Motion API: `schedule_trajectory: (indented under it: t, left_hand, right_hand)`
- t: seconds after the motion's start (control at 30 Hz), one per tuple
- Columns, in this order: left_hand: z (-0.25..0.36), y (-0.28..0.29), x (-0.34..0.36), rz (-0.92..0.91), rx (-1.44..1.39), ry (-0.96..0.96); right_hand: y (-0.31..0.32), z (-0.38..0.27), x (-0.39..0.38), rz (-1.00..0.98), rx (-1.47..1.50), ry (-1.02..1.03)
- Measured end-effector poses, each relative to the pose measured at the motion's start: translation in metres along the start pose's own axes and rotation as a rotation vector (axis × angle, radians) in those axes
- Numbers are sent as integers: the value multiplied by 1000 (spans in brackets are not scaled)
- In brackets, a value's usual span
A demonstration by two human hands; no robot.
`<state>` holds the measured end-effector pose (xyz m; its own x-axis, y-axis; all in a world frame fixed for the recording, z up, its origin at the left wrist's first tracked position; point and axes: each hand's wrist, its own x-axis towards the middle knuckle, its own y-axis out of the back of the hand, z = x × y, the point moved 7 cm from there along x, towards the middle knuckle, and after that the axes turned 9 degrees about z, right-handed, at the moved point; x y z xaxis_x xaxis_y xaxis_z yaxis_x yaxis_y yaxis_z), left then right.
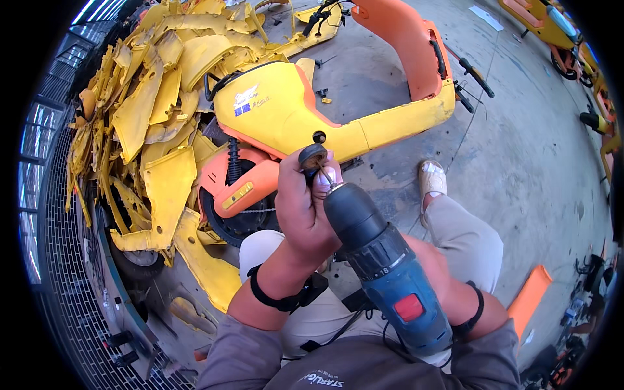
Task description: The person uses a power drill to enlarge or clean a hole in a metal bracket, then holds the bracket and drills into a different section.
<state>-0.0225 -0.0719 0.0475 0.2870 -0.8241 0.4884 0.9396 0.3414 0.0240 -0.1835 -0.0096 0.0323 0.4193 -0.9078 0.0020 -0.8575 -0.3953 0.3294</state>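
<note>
A teal-and-black cordless drill (398, 278) slants up in front of me, its thin bit pointing to the upper left. My right hand (421, 257) is at its far side, around the handle; the drill's body hides most of those fingers. My left hand (302, 208) is closed by the bit's tip, thumb and fingers pinching a small dark round ring-like part (312, 155). The bit reaches this part; whether it touches cannot be told. Just beyond, a yellow-and-orange electric scooter (279, 107) stands crosswise, with a dark round hole (318, 136) in its side panel.
A tall heap of broken yellow panels (162, 91) rises at the left behind the scooter. An orange strip (530, 296) lies on the grey floor to my right. More yellow-orange scooters (546, 26) line the far right, with dark loose parts (588, 279) below them.
</note>
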Motion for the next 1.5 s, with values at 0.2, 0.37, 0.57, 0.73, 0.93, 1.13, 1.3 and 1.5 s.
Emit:
schedule_trajectory:
  t: [0.2,0.37,0.57,0.73,0.93,1.13,1.3,1.5]
  left_hand:
    - [-4,-5,0,-45,-68,92]
    - [-1,-1,1,-33,-72,114]
    - [2,-4,3,-32,-101,137]
    - [0,-4,2,-29,-152,162]
    - [-1,-3,2,-29,-156,160]
    - [-2,-4,2,-38,-145,166]
    - [-2,-4,1,-37,-142,199]
    - [-4,-4,0,-46,-124,193]
  right_hand:
    - [-1,5,-2,45,3,92]
    - [2,0,-5,120,-5,283]
    - [1,2,-7,135,-37,278]
    - [-3,5,-6,69,-49,189]
    - [-3,5,-9,146,-28,296]
    - [-2,5,-9,158,-22,314]
    - [-2,5,-10,186,-60,335]
    - [-1,7,-10,173,-56,310]
